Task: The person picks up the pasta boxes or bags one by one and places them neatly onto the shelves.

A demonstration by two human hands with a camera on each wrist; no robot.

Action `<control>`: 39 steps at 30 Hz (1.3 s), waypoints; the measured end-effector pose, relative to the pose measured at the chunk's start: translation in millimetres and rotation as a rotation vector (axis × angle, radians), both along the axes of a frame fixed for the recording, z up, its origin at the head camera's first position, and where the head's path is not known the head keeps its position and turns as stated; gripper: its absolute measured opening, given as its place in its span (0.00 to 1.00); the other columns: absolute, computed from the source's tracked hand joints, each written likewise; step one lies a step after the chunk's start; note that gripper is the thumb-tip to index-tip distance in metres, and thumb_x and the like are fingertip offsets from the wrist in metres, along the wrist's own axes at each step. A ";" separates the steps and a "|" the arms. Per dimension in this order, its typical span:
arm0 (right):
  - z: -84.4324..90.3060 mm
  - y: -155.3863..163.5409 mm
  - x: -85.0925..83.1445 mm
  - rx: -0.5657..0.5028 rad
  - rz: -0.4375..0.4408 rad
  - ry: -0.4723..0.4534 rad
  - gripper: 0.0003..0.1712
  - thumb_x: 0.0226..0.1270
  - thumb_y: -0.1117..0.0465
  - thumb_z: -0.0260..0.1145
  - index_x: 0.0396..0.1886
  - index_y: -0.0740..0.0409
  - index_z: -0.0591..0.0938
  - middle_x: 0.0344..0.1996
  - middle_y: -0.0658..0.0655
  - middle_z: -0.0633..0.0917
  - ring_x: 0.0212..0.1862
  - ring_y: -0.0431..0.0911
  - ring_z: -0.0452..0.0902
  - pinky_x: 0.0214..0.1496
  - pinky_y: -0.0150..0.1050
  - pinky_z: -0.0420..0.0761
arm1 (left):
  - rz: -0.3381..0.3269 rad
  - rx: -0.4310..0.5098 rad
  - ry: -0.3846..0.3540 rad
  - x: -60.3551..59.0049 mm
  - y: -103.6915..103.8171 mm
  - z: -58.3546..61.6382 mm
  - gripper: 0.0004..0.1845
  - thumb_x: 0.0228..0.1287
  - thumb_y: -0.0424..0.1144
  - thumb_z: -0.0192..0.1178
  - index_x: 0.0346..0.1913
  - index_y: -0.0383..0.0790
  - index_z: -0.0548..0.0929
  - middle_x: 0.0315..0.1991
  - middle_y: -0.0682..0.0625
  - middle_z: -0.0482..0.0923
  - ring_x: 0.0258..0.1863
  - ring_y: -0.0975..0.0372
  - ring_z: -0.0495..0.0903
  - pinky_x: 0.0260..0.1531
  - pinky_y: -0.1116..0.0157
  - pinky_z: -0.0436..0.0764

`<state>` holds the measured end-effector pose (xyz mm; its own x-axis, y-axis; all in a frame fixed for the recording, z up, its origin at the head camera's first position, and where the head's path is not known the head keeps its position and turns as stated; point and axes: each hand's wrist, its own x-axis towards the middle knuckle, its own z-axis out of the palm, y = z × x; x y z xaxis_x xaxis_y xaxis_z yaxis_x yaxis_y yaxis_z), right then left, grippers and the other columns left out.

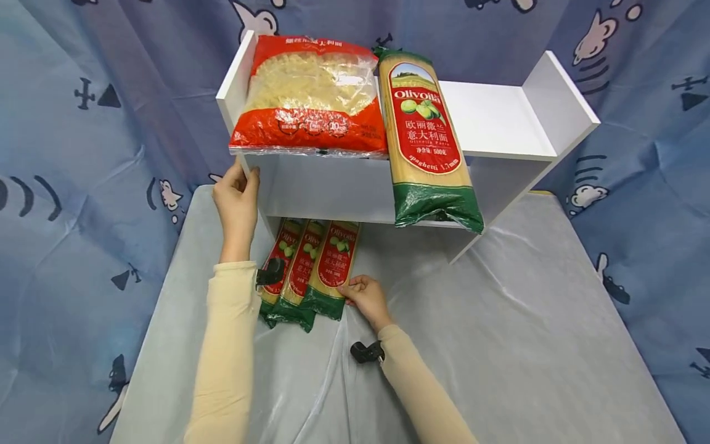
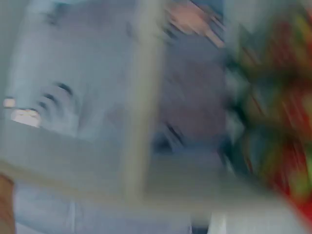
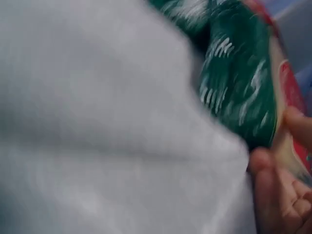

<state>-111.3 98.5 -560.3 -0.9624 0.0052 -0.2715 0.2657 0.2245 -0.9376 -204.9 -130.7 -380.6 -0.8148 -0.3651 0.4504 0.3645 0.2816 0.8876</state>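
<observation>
Your left hand (image 1: 237, 200) gripped the left wall of the white shelf (image 1: 513, 120). Your right hand (image 1: 366, 297) pinched the rightmost of three spaghetti packs (image 1: 334, 265), which lay side by side on the desk (image 1: 499, 345), partly under the shelf.

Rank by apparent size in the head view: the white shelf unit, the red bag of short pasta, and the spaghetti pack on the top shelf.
1. white shelf unit
2. red bag of short pasta
3. spaghetti pack, narrower though about as long
</observation>
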 end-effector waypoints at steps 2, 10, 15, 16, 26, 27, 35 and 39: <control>2.9 -3.0 1.2 -0.023 0.013 0.006 0.18 0.58 0.62 0.70 0.39 0.72 0.76 0.18 0.54 0.80 0.18 0.38 0.75 0.25 0.33 0.78 | 0.019 0.011 0.005 5.8 -1.1 5.4 0.08 0.65 0.30 0.57 0.41 0.29 0.84 0.22 0.38 0.75 0.17 0.70 0.64 0.21 0.72 0.62; -7.5 -10.2 25.5 -0.025 0.006 -0.093 0.17 0.59 0.56 0.70 0.33 0.67 0.77 0.15 0.53 0.80 0.15 0.39 0.76 0.22 0.33 0.78 | 0.078 -0.044 -0.012 35.2 -11.9 -7.9 0.08 0.63 0.27 0.57 0.27 0.26 0.77 0.14 0.50 0.65 0.14 0.69 0.60 0.18 0.72 0.60; -11.9 -17.8 27.4 0.059 0.000 -0.040 0.17 0.57 0.56 0.71 0.29 0.66 0.76 0.15 0.53 0.79 0.14 0.40 0.75 0.19 0.34 0.77 | 0.066 -0.069 -0.026 35.9 -14.8 -10.4 0.07 0.63 0.28 0.58 0.30 0.27 0.79 0.15 0.48 0.67 0.15 0.69 0.61 0.18 0.72 0.61; -10.4 -18.6 26.1 0.086 -0.004 -0.028 0.17 0.57 0.56 0.71 0.28 0.65 0.76 0.15 0.53 0.79 0.14 0.40 0.74 0.19 0.34 0.76 | 0.062 -0.066 -0.026 34.5 -14.7 -9.8 0.07 0.64 0.29 0.58 0.30 0.26 0.79 0.15 0.47 0.67 0.15 0.69 0.61 0.19 0.72 0.61; 4.2 -20.6 7.5 0.304 0.055 0.030 0.20 0.57 0.49 0.71 0.29 0.62 0.76 0.11 0.50 0.77 0.13 0.41 0.73 0.23 0.36 0.73 | 0.092 -0.043 -0.018 16.7 -14.1 -5.3 0.06 0.63 0.27 0.58 0.32 0.25 0.80 0.14 0.55 0.64 0.15 0.71 0.59 0.19 0.73 0.59; 4.9 -20.3 6.0 0.332 0.063 0.035 0.21 0.57 0.48 0.70 0.29 0.62 0.76 0.11 0.50 0.76 0.13 0.40 0.73 0.24 0.36 0.72 | 0.092 -0.045 -0.013 15.2 -13.4 -5.1 0.06 0.63 0.27 0.58 0.31 0.24 0.80 0.14 0.56 0.63 0.14 0.71 0.58 0.18 0.73 0.58; 6.3 -13.0 -2.9 0.319 0.077 0.072 0.16 0.59 0.55 0.70 0.32 0.64 0.76 0.12 0.49 0.77 0.14 0.39 0.72 0.26 0.37 0.73 | 0.066 -0.054 0.028 11.8 -1.6 7.6 0.08 0.63 0.26 0.58 0.27 0.24 0.77 0.14 0.53 0.60 0.15 0.71 0.57 0.19 0.73 0.57; 5.9 -8.9 -8.3 0.230 0.069 0.063 0.14 0.60 0.60 0.69 0.31 0.65 0.74 0.14 0.50 0.76 0.14 0.38 0.71 0.23 0.36 0.74 | 0.049 -0.054 0.030 7.4 1.2 10.2 0.07 0.63 0.27 0.58 0.29 0.24 0.78 0.14 0.53 0.61 0.15 0.70 0.58 0.19 0.73 0.58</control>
<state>-119.6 89.7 -554.3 -0.9777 -0.0064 -0.2099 0.1847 0.4495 -0.8740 -197.6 -129.6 -370.4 -0.7823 -0.3786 0.4946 0.3754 0.3472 0.8594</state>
